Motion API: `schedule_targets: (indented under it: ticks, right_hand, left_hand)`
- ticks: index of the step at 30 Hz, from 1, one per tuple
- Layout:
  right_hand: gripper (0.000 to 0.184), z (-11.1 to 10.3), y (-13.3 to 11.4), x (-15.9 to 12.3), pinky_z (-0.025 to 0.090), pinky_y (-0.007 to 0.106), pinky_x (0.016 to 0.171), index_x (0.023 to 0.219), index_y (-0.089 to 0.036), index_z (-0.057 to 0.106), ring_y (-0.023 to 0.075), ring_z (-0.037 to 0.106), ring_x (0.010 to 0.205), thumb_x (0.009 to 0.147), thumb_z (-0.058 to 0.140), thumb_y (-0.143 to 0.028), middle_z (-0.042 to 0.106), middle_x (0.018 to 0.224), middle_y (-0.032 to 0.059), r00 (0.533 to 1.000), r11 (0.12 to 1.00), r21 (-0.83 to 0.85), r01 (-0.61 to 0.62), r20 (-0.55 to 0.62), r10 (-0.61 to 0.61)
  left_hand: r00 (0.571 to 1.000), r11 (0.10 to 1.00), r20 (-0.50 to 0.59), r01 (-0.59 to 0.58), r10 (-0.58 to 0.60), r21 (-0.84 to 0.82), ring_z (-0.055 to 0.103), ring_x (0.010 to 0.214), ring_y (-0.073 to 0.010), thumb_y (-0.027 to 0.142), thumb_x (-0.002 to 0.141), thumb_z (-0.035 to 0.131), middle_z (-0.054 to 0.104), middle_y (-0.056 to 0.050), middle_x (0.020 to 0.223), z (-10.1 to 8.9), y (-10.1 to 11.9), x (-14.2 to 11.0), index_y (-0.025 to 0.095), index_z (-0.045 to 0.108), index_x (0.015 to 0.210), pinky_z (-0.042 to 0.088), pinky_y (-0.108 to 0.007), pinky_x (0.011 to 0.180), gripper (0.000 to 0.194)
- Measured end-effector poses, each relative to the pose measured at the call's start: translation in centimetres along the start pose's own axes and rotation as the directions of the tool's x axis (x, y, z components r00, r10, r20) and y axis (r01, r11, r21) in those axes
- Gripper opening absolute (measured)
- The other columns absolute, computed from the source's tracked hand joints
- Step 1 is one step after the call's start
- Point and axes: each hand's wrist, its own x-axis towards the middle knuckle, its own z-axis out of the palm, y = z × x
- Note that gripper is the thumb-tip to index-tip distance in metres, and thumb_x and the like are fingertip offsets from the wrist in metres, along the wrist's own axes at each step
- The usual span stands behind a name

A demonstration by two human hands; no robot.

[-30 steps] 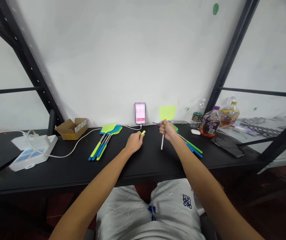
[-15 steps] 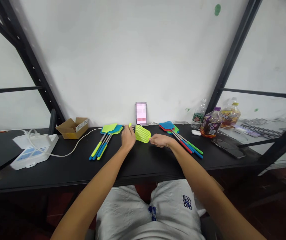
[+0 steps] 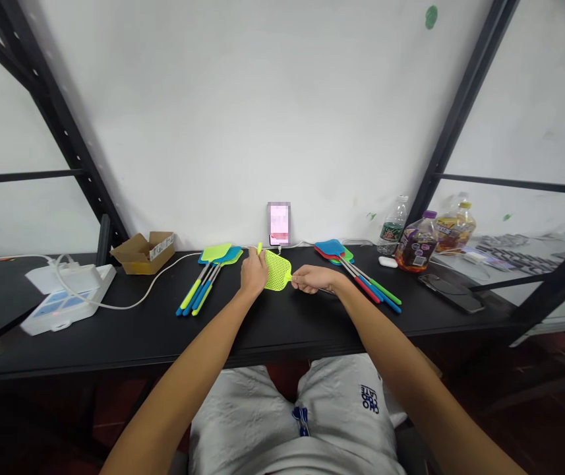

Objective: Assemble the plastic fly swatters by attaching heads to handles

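Over the middle of the black table, a yellow-green fly swatter (image 3: 277, 271) has its perforated head between my hands. My right hand (image 3: 310, 279) pinches it at the neck, and a thin rod shows past the hand's right side. Closed in a fist, my left hand (image 3: 254, 272) is at the head's left edge. A yellow-green handle end (image 3: 260, 249) juts up out of that fist; the rest is hidden. To the left lies a fanned bunch of yellow-green and blue fly swatters (image 3: 217, 253). Another bunch of blue, red and green fly swatters (image 3: 330, 249) lies to the right.
A phone (image 3: 279, 224) with a lit screen leans on the wall. Leftward are an open cardboard box (image 3: 146, 254), a white cable and a power strip (image 3: 77, 280). Several bottles (image 3: 416, 243), a white earbud case (image 3: 387, 262) and a dark phone (image 3: 451, 293) stand or lie rightward.
The swatter head has shifted slightly left and down and turned a little, its neck now nearer my left hand. My right hand has moved slightly left with it. Both bunches stay put.
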Motion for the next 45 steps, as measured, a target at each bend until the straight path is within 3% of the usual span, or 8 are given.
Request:
schedule_targets:
  ticks: [4, 11, 25, 30, 36, 45]
  right_hand:
    - [0.026, 0.4, -0.3, 0.1, 0.022, 0.016, 0.038, 0.07, -0.017, 0.046, 0.0044, 0.03, 0.041, 0.089, 0.049, -0.033, 0.035, 0.052, -0.0064, 0.996, 0.995, -0.097, -0.034, -0.081, 0.027]
    - [0.021, 0.9, -0.6, 0.0, 0.02, 0.018, 0.036, 0.066, -0.018, 0.044, 0.0051, 0.028, 0.038, 0.085, 0.048, -0.027, 0.035, 0.048, -0.0064, 0.989, 0.98, -0.197, 0.0, -0.145, -0.029]
    - [0.04, 0.7, -0.2, 0.6, 0.025, 0.023, 0.043, 0.061, -0.018, 0.043, 0.0073, 0.031, 0.041, 0.088, 0.041, -0.047, 0.039, 0.05, -0.0034, 0.961, 0.909, -0.415, -0.049, -0.267, -0.07]
    - [0.048, 0.8, -0.9, 0.2, 0.028, 0.025, 0.048, 0.057, -0.018, 0.04, 0.0098, 0.036, 0.046, 0.089, 0.043, -0.055, 0.043, 0.052, -0.0003, 0.935, 0.876, -0.46, -0.144, -0.353, -0.032]
    - [0.052, 1.0, -1.2, 0.3, 0.03, 0.027, 0.054, 0.056, -0.019, 0.04, 0.0141, 0.045, 0.053, 0.092, 0.041, -0.056, 0.046, 0.055, 0.003, 0.906, 0.85, -0.484, -0.207, -0.424, -0.021]
    - [0.052, 0.9, -0.2, 1.4, 0.03, 0.028, 0.06, 0.055, -0.019, 0.044, 0.0204, 0.058, 0.068, 0.097, 0.036, -0.048, 0.055, 0.063, 0.0085, 0.871, 0.769, -0.606, -0.204, -0.47, -0.14]
  left_hand:
    - [0.999, 0.998, 0.014, 0.034, -0.035, 0.059, 0.065, 0.085, -0.0261, 0.039, 0.1, 0.027, 0.067, -0.013, 0.089, -0.2, 0.3, -0.2, 0.018, 0.048, 0.104, 0.041, -0.032, 0.07, 0.03]
    - [0.998, 0.995, 0.012, 0.068, -0.069, 0.066, 0.066, 0.085, -0.0265, 0.04, 0.1, 0.025, 0.068, -0.014, 0.091, -0.3, 0.1, -0.1, 0.018, 0.049, 0.102, 0.043, -0.032, 0.07, 0.033]
    - [0.989, 0.988, 0.023, 0.142, -0.143, 0.061, 0.065, 0.089, -0.0296, 0.042, 0.099, 0.025, 0.067, -0.015, 0.094, -0.5, 0.2, -0.1, 0.018, 0.049, 0.102, 0.045, -0.035, 0.07, 0.034]
    - [0.975, 0.975, -0.01, 0.222, -0.222, 0.029, 0.065, 0.09, -0.0298, 0.042, 0.099, 0.025, 0.066, -0.015, 0.097, -0.7, -0.4, 0.6, 0.018, 0.049, 0.102, 0.045, -0.037, 0.072, 0.034]
    - [0.964, 0.964, -0.005, 0.266, -0.266, 0.0, 0.064, 0.091, -0.0301, 0.042, 0.099, 0.025, 0.065, -0.016, 0.098, -0.8, -0.9, 1.0, 0.018, 0.049, 0.102, 0.045, -0.038, 0.073, 0.034]
    - [0.966, 0.966, 0.01, 0.258, -0.257, -0.009, 0.064, 0.092, -0.0298, 0.043, 0.098, 0.025, 0.065, -0.016, 0.1, -0.6, -0.9, 0.8, 0.019, 0.048, 0.101, 0.045, -0.037, 0.073, 0.034]
